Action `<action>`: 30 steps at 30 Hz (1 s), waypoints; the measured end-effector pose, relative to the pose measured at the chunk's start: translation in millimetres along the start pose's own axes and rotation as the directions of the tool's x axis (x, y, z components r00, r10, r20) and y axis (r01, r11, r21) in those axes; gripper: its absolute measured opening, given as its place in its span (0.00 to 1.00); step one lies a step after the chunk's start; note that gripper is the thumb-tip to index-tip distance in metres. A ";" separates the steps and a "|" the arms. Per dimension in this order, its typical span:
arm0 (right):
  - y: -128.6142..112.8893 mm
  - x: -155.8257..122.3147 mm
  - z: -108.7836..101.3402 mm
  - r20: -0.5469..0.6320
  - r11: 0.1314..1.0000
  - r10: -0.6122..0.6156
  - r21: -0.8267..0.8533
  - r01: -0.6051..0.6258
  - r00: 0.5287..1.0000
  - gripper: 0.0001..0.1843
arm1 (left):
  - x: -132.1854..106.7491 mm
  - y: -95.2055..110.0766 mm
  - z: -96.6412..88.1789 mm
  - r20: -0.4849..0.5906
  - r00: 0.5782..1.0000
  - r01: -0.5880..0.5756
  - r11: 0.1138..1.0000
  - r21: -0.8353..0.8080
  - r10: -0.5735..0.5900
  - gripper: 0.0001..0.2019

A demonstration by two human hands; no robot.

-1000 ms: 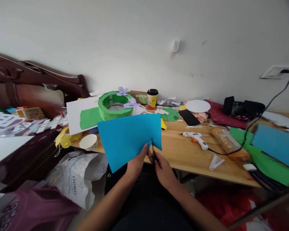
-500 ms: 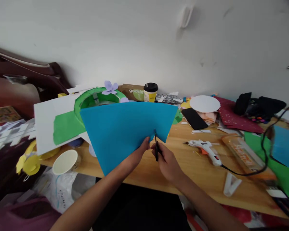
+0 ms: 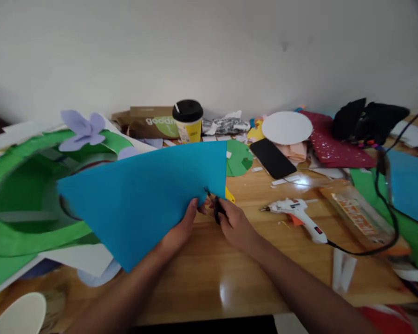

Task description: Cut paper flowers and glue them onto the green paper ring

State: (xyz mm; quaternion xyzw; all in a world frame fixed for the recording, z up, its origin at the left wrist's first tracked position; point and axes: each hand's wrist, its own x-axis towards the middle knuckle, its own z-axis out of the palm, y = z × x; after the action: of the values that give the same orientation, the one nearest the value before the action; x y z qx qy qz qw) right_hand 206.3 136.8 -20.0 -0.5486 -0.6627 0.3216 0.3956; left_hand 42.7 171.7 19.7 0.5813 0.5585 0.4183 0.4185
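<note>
- Blue sheet: held up off the table, in front of the coffee cup, on the person's side of it. Its top right corner sits just below the cup, and the rest fans out down and left of the cup.
- L hand: pinching the sheet's lower edge, thumb on the near face, other fingers hidden behind the paper. It's straight below the cup and well nearer the person.
- R hand: closed round small black scissors, just right of the L hand, thumbs nearly touching. Below the cup and a bit to its right.
- Scissors' tips meet the sheet's lower right edge, btwn the two hands. Can't tell if the blades are apart, too small and dark.
- So the sheet lies mostly left of and above both hands, w/ only its bottom right corner reaching them.
- Glue gun: on the table, right of the cup and nearer the person, w/ a black cable trailing off further right.
- Phone: face down, right of the cup, w/ a white disc just behind it.
- Green ring: far left of the cup, partly hidden by the sheet, w/ a purple paper flower on its rim.
- Brown carton: touching the cup's left side, by the wall.
</note>
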 end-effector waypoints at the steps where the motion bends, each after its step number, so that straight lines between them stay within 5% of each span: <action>1: 0.1 -0.8 -0.4 0.012 1.000 0.008 -0.002 -0.008 1.000 0.15 | -0.7 -1.3 -0.4 0.034 0.999 -0.012 1.000 -0.002 0.012 0.14; 5: -1.9 -8.9 1.8 0.046 0.999 0.027 0.020 -0.028 0.999 0.17 | -7.3 -5.2 -4.5 0.127 0.990 -0.050 0.998 -0.037 0.055 0.14; 12: -4.5 -16.3 8.6 0.159 0.990 0.091 0.094 -0.107 0.983 0.18 | -15.6 -19.2 -4.8 0.154 0.981 0.121 0.992 -0.028 -0.116 0.15; 23: -6.0 -12.0 13.2 0.140 0.993 0.060 0.095 -0.074 0.988 0.13 | -13.3 -5.4 -11.7 0.154 0.983 -0.099 0.995 0.007 0.097 0.17; 30: -6.1 -15.0 11.7 0.092 0.995 0.024 0.094 -0.032 0.995 0.14 | -12.3 -3.3 -11.1 0.119 0.984 -0.143 0.986 0.090 0.132 0.17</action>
State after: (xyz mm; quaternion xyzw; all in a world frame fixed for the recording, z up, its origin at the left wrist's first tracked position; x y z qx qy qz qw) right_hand 194.4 121.1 -23.0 -0.5231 -0.6561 0.3829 0.3862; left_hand 30.9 159.7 19.6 0.6609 0.5125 0.3849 0.3903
